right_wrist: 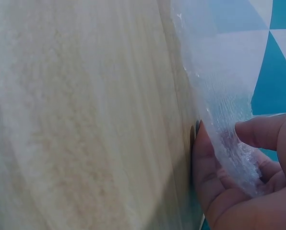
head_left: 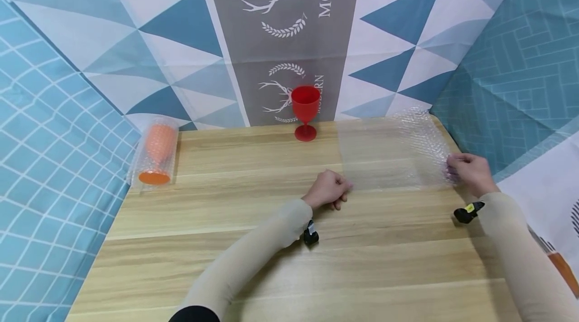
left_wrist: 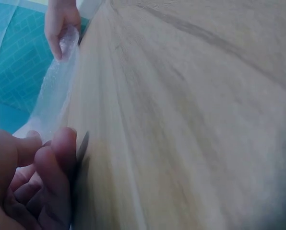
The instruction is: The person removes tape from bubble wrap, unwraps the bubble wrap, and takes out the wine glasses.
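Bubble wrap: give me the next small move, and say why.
Probably smooth the right end of the bubble wrap flat on the table: the right hand grips it bunched, while the left hand pinches the near left corner, and the red goblet stands unwrapped nearby.

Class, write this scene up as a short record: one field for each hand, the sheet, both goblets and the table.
Left hand: pinches near left corner of sheet
Right hand: grips its right end
Sheet: clear, crinkled at right
Red goblet: upright, unwrapped
Orange goblet: wrapped, at far left
Table: wood-grained
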`<move>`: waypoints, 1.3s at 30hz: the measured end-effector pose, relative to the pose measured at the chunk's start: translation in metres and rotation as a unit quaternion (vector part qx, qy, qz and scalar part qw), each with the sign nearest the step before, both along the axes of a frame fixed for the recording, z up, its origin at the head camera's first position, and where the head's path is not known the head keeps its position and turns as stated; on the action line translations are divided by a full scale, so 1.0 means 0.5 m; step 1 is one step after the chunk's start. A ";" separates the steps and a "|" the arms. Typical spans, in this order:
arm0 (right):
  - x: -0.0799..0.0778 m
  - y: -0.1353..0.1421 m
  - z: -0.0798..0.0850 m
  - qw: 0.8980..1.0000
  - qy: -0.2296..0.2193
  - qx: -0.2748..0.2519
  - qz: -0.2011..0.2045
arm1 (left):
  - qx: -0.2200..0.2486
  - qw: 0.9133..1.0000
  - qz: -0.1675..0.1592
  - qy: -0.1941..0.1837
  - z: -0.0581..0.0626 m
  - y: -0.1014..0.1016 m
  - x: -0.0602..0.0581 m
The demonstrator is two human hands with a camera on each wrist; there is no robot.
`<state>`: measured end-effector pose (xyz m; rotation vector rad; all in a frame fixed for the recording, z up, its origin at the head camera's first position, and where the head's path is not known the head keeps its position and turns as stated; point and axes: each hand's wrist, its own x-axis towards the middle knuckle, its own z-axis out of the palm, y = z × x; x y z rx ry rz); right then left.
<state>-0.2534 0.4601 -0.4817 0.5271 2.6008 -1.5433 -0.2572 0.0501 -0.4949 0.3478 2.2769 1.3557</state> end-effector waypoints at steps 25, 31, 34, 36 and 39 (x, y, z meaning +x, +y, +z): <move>0.018 0.019 0.035 0.993 0.024 0.118 -0.016 | -0.058 0.998 0.027 0.024 0.005 0.039 0.001; 0.021 0.024 0.057 0.986 0.050 0.156 -0.026 | -0.051 0.998 0.012 0.041 0.008 0.039 0.007; 0.023 0.022 0.062 0.981 0.069 0.177 -0.028 | -0.052 0.997 0.002 0.058 0.011 0.025 0.011; 0.028 0.016 0.067 0.976 0.084 0.200 -0.024 | -0.058 0.995 -0.003 0.080 0.013 0.011 0.015; 0.038 -0.001 0.081 0.968 0.112 0.223 -0.017 | -0.067 0.992 -0.005 0.109 0.018 -0.012 0.019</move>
